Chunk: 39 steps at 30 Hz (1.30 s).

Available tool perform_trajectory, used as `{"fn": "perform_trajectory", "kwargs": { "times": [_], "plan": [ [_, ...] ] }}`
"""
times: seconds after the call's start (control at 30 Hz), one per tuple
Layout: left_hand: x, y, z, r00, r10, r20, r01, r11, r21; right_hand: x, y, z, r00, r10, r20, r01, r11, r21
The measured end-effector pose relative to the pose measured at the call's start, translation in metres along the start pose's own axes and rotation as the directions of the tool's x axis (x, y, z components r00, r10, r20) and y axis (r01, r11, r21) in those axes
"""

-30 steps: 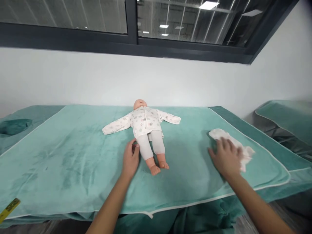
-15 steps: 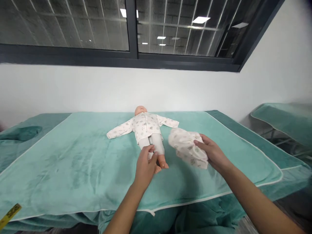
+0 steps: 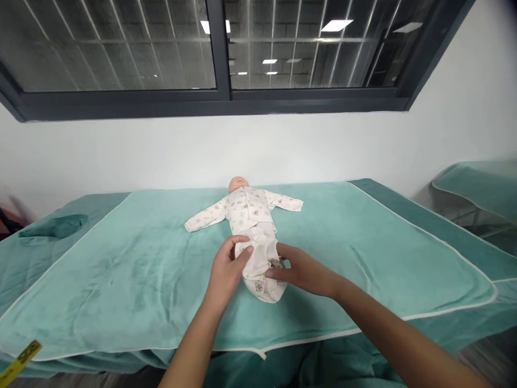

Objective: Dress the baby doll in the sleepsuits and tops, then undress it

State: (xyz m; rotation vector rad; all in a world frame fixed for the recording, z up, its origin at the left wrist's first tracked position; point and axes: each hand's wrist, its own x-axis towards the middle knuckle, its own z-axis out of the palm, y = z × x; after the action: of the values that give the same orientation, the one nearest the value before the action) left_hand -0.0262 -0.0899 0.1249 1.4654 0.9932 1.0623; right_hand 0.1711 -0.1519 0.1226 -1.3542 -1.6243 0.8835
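A baby doll (image 3: 239, 183) lies on its back on a green blanket (image 3: 141, 291), arms spread, in a white printed top (image 3: 247, 207). A second white printed baby garment (image 3: 262, 258), bunched up, is over its lower legs and hides its feet. My left hand (image 3: 228, 269) pinches this garment's left edge between thumb and fingers. On the right side, my right hand (image 3: 297, 269) grips the same garment, its thumb on top and its fingers partly hidden by the cloth. Whether the garment is pants I cannot tell.
Behind the bed stands a white wall (image 3: 226, 151) below a dark-framed window (image 3: 226, 99). A darker green sheet (image 3: 404, 207) shows beyond the blanket's edges. Another green-covered surface (image 3: 480, 186) is at far right. A yellow strip (image 3: 22, 362) crosses the lower left corner.
My right hand has brought the garment leftward from beside the doll onto its lower legs. My left hand, before at the doll's legs, now holds the garment too. The view has shifted slightly.
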Motion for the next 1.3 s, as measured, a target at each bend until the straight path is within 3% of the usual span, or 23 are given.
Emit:
{"fn": "perform_trajectory", "kwargs": {
  "times": [0.1, 0.2, 0.33, 0.4, 0.47, 0.57, 0.67, 0.8, 0.97, 1.07, 1.2, 1.3],
  "plan": [
    [0.002, 0.005, -0.003, 0.996, 0.070, -0.057, -0.067, 0.996, 0.067, 0.008, -0.003, -0.006, 0.996, 0.002, -0.084, -0.005, 0.999, -0.039],
    [0.000, 0.019, 0.000, 0.992, 0.107, -0.065, -0.105, 0.994, 0.030, 0.025, -0.007, -0.012, 0.978, -0.102, -0.180, 0.088, 0.992, -0.087],
    [-0.007, 0.041, 0.006, 0.990, 0.128, 0.056, -0.120, 0.984, -0.133, 0.044, -0.024, -0.017, 0.965, -0.259, -0.028, 0.255, 0.961, -0.104],
    [-0.008, 0.047, 0.004, 0.986, 0.142, 0.092, -0.120, 0.970, -0.212, 0.047, -0.038, -0.019, 0.967, -0.254, 0.026, 0.255, 0.964, -0.067],
    [-0.008, 0.051, 0.000, 0.987, 0.154, 0.043, -0.140, 0.961, -0.237, 0.047, -0.052, -0.021, 0.973, -0.227, 0.034, 0.228, 0.973, -0.036],
    [-0.007, 0.052, -0.005, 0.982, 0.173, -0.078, -0.184, 0.970, -0.160, 0.044, -0.067, -0.021, 0.970, -0.244, 0.014, 0.244, 0.970, -0.002],
    [-0.007, 0.054, -0.005, 0.971, 0.234, -0.039, -0.233, 0.972, 0.022, 0.041, -0.074, -0.018, 0.954, -0.297, 0.040, 0.297, 0.955, 0.007],
    [-0.008, 0.059, -0.004, 0.951, 0.294, 0.097, -0.308, 0.931, 0.195, 0.038, -0.079, -0.011, 0.968, -0.225, 0.107, 0.225, 0.974, 0.013],
    [-0.008, 0.063, -0.010, 0.949, 0.266, 0.172, -0.291, 0.946, 0.145, 0.037, -0.074, -0.010, 0.967, -0.168, 0.190, 0.176, 0.984, -0.023],
    [-0.008, 0.063, -0.014, 0.948, 0.314, 0.060, -0.319, 0.940, 0.118, 0.038, -0.068, -0.013, 0.949, -0.090, 0.303, 0.091, 0.996, 0.011],
    [-0.008, 0.062, -0.022, 0.963, 0.262, -0.058, -0.259, 0.964, 0.058, 0.037, -0.065, -0.022, 0.894, 0.000, 0.448, -0.055, 0.993, 0.109],
    [-0.005, 0.061, -0.029, 0.970, 0.229, -0.082, -0.235, 0.970, -0.069, 0.038, -0.070, -0.031, 0.963, -0.024, 0.270, -0.038, 0.975, 0.220]
  ]
}}
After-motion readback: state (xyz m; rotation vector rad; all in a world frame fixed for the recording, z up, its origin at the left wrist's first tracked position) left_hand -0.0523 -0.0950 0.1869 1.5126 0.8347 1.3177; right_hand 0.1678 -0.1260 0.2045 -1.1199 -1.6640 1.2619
